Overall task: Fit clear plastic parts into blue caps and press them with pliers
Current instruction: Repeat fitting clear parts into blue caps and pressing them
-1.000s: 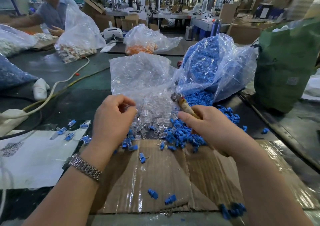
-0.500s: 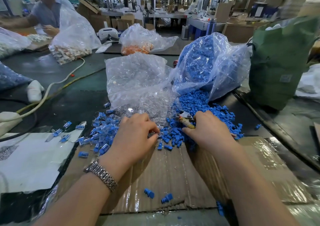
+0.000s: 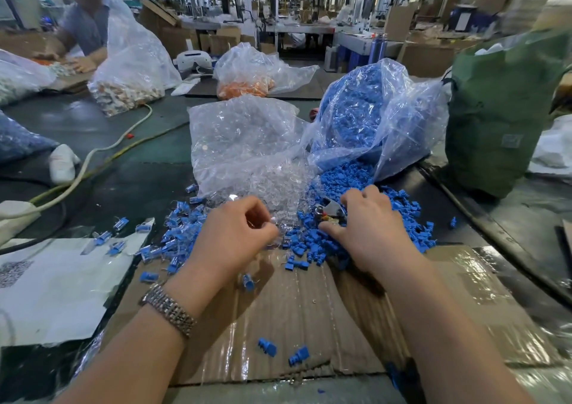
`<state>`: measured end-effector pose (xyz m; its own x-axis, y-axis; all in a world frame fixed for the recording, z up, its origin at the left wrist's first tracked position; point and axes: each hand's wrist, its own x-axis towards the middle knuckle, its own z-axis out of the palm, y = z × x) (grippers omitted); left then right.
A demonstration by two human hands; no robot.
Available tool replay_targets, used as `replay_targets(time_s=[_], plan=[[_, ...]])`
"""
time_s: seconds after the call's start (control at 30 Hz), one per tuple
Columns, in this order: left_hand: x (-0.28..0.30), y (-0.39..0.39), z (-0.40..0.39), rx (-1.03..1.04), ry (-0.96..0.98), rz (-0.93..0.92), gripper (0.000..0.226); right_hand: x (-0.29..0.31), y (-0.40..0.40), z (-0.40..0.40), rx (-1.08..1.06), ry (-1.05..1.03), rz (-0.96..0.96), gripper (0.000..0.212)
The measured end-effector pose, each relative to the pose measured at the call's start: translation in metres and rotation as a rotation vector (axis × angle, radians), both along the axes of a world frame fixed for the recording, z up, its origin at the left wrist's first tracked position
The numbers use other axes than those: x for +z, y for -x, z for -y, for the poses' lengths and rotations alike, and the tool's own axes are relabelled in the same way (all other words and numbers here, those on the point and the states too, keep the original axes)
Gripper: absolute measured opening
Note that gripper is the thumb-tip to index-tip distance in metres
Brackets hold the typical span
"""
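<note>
Left hand: our left hand (image 3: pixel 238 236) sits at the near edge of the clear parts pile (image 3: pixel 278 190), fingers curled in and pinching at what looks like one clear piece; we cannot tell for sure that a piece is caught.
Right hand: our right hand (image 3: pixel 368 227) lies over the blue caps heap (image 3: pixel 312 242), with the pliers (image 3: pixel 329 210) tucked under the palm and their metal head poking out to the left; the fingers reach forward over the caps, and we cannot tell how firmly they grip the tool.
Step in hand: we judge this to be the pick-up of a clear part on the left and a blue cap on the right, before any fitting.
Next move: it calls for lifting one of each, seating the clear part squarely in the cap, then shifting the pliers in the right hand to squeeze.
Finished pieces: a scatter of assembled caps (image 3: pixel 182 233) lies left of the left hand, some on the white sheet (image 3: pixel 55 292).
Work surface: taped cardboard (image 3: pixel 309 310) lies under both wrists, with two loose caps near us.
Supply: the clear bag (image 3: pixel 244 137) and the blue bag (image 3: pixel 371 115) stand just beyond, mouths spilling toward us.
Farther out: a green sack (image 3: pixel 501 115) stands far right, and another person (image 3: pixel 86 22) works far left.
</note>
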<state>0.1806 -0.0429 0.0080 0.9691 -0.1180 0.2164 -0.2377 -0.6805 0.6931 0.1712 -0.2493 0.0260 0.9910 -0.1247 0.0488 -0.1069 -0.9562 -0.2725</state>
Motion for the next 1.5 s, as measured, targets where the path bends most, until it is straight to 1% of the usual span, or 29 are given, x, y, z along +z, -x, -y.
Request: replay_targets(time_s=[0.07,0.1,0.17,0.23,0.33,0.43,0.5,0.57,0.7,0.73,0.8,0.87,0.93,1.0,1.1,1.17,1.37,1.43,1.5], plan=[[0.005,-0.001,-0.004,0.02,0.168,-0.076,0.01,0.006,0.002,-0.005,0.133,-0.128,0.093,0.032],[0.007,-0.002,-0.005,0.025,0.246,-0.114,0.01,0.008,0.003,-0.009,0.2,-0.177,0.107,0.02],[0.009,-0.002,-0.007,0.017,0.387,-0.198,0.009,0.008,0.005,-0.017,0.282,-0.184,0.07,0.01],[0.009,-0.002,-0.006,-0.007,0.51,-0.279,0.012,0.004,0.005,-0.024,0.318,-0.081,0.02,0.01],[0.01,-0.004,-0.006,-0.058,0.706,-0.41,0.022,-0.003,0.003,-0.03,0.351,0.079,-0.025,0.015],[0.011,-0.005,-0.008,-0.12,0.907,-0.535,0.033,-0.007,0.004,-0.031,0.367,0.139,-0.024,0.017],[0.011,-0.005,-0.01,-0.145,1.009,-0.589,0.031,-0.006,0.004,-0.029,0.361,0.069,0.023,0.014],[0.011,-0.005,-0.011,-0.158,1.068,-0.62,0.029,-0.002,0.004,-0.023,0.332,-0.125,0.098,0.009],[0.013,-0.003,-0.01,-0.164,1.122,-0.615,0.032,0.007,0.004,-0.015,0.32,-0.6,0.209,0.004],[0.014,-0.003,-0.009,-0.17,1.122,-0.61,0.033,0.008,0.005,-0.015,0.326,-0.692,0.235,0.004],[0.016,-0.001,-0.007,-0.179,1.114,-0.603,0.034,0.01,0.005,-0.014,0.349,-0.791,0.299,0.007],[0.017,0.0,-0.006,-0.18,1.102,-0.593,0.035,0.011,0.006,-0.013,0.379,-0.8,0.345,0.008],[0.018,0.001,-0.006,-0.181,1.085,-0.586,0.029,0.012,0.008,-0.014,0.403,-0.758,0.362,0.007],[0.018,0.002,-0.005,-0.191,1.074,-0.587,0.022,0.013,0.009,-0.015,0.417,-0.711,0.363,0.005],[0.019,0.002,-0.005,-0.205,1.075,-0.596,0.018,0.012,0.01,-0.017,0.43,-0.704,0.354,0.005],[0.018,0.002,-0.006,-0.223,1.067,-0.603,0.016,0.011,0.01,-0.018,0.442,-0.66,0.361,0.006],[0.018,0.003,-0.005,-0.252,1.047,-0.579,0.018,0.008,0.01,-0.022,0.473,-0.574,0.384,0.007],[0.018,0.003,-0.006,-0.264,1.055,-0.582,0.019,0.01,0.01,-0.019,0.45,-0.615,0.343,0.007],[0.017,0.003,-0.006,-0.261,1.084,-0.575,0.021,0.012,0.008,-0.011,0.344,-0.613,0.312,0.017]])
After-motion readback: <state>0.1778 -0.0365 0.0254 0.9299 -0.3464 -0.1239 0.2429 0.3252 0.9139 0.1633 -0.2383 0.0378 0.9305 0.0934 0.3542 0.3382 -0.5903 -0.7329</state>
